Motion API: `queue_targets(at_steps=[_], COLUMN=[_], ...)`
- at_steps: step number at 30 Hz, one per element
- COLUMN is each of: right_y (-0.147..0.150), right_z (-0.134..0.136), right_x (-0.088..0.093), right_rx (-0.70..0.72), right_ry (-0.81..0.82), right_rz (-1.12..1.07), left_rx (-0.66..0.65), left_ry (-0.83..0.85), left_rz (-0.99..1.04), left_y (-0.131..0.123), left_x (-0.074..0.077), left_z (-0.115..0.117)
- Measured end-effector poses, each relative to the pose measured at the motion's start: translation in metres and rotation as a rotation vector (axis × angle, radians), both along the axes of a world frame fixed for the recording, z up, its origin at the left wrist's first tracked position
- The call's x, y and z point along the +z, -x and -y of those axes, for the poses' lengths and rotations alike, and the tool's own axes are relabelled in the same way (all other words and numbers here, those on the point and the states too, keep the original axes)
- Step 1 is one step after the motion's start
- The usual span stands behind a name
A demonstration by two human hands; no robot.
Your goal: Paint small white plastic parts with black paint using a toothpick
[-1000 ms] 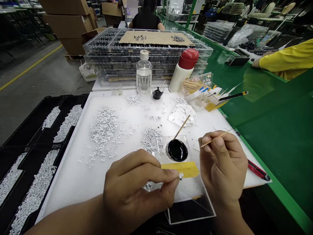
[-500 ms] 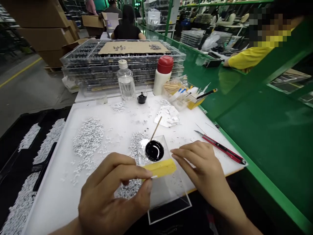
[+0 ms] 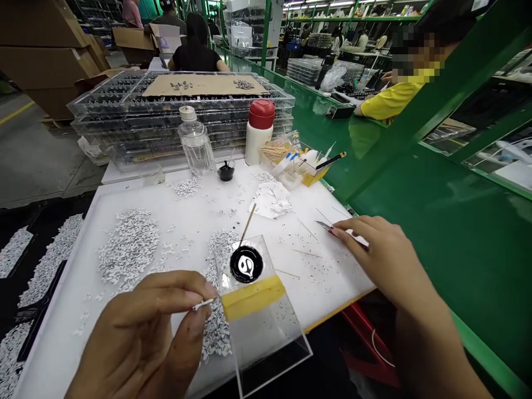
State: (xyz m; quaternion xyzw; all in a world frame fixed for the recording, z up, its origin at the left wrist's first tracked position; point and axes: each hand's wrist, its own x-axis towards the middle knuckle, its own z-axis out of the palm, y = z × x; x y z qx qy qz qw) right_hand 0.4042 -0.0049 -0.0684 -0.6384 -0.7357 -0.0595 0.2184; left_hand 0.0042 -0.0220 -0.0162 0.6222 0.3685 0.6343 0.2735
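Note:
My left hand [image 3: 145, 332] is low at the left, thumb and forefinger pinched on a small white piece [image 3: 203, 304]. It hovers beside a clear acrylic plate [image 3: 266, 338] bearing a yellow tape strip [image 3: 253, 296] and a pool of black paint [image 3: 247, 265], in which a wooden stick [image 3: 247, 224] leans. My right hand [image 3: 376, 246] reaches to the white board's right edge. Its fingers lie stretched over a red-handled knife [image 3: 323, 225], whose blade tip shows past the fingertips.
Heaps of small white pieces [image 3: 128, 249] lie on the white board [image 3: 83, 310]. Behind stand a clear bottle [image 3: 194, 141], a red-capped white bottle [image 3: 260, 130], a small black cup [image 3: 225, 170], stacked clear trays [image 3: 124, 122] and a toothpick box [image 3: 291, 158]. A person in yellow [image 3: 390, 100] sits at the green bench [image 3: 415, 210].
My right hand put the thin stick down and moved right onto the red-handled knife. My left hand drew back left from the yellow tape with the white piece. The view turned rightward.

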Motion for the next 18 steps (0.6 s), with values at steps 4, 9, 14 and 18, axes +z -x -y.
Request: queue_targets(at_steps=[4,9,14,18], right_y=[-0.035,-0.031,-0.005,0.013], right_z=[0.000,-0.002,-0.025,-0.049], right_x=[-0.005,-0.004,-0.004,-0.014], right_rx=[-0.122,-0.097,-0.020,0.007], right_ry=[0.079,0.151,0.210,0.232], right_rz=[0.087,0.095,0.118,0.157], left_rx=[-0.025,-0.122,-0.155,-0.134], left_ry=[-0.003,0.006,0.030,0.025], left_rz=[-0.031,-0.084,-0.105,-0.129], left_y=[0.003,0.014,0.019,0.015], left_x=[0.000,-0.005,-0.009,-0.009], left_z=[0.000,0.002,0.003,0.004])
